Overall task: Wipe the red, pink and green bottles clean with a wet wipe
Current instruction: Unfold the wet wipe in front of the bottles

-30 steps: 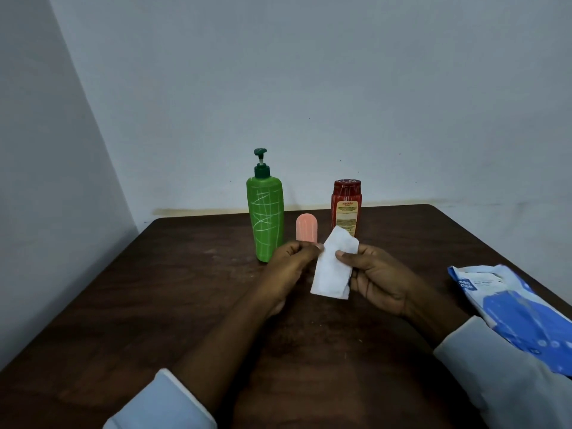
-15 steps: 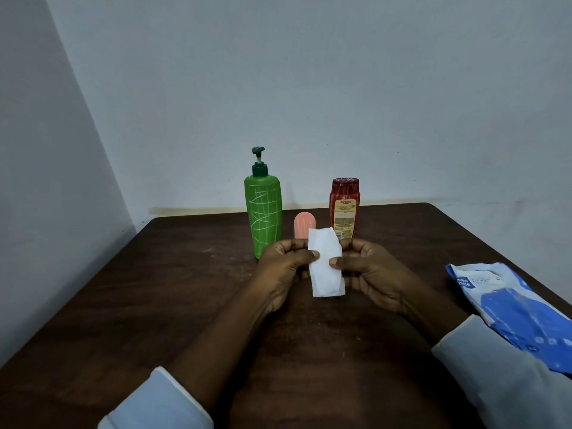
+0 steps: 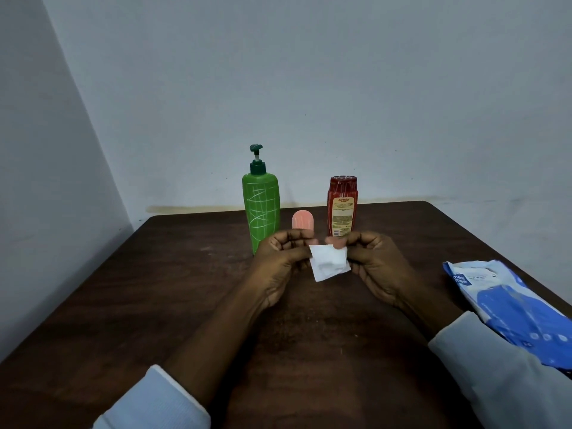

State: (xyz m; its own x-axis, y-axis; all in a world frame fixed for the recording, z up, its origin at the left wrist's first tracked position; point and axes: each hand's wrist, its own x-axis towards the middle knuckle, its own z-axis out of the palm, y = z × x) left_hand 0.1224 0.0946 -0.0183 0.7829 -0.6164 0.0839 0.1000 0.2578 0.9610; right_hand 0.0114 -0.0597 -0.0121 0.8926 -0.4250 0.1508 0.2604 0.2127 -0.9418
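Three bottles stand upright at the far middle of the dark wooden table [image 3: 154,289]: a tall green pump bottle [image 3: 261,209] on the left, a small pink bottle [image 3: 302,219] in the middle, and a red bottle [image 3: 342,205] with a yellow label on the right. In front of them, above the table, a folded white wet wipe [image 3: 328,265] is pinched at its top corners by my left hand [image 3: 283,261] and my right hand [image 3: 376,264]. My hands hide the lower parts of the pink and red bottles.
A blue and white wet wipe pack [image 3: 507,305] lies at the table's right edge, partly under my right sleeve [image 3: 495,376]. Grey walls close in behind and to the left of the table.
The wipe has gone from a long hanging strip to a smaller, squarer fold. Both hands have drawn closer together and slightly up toward the bottles.
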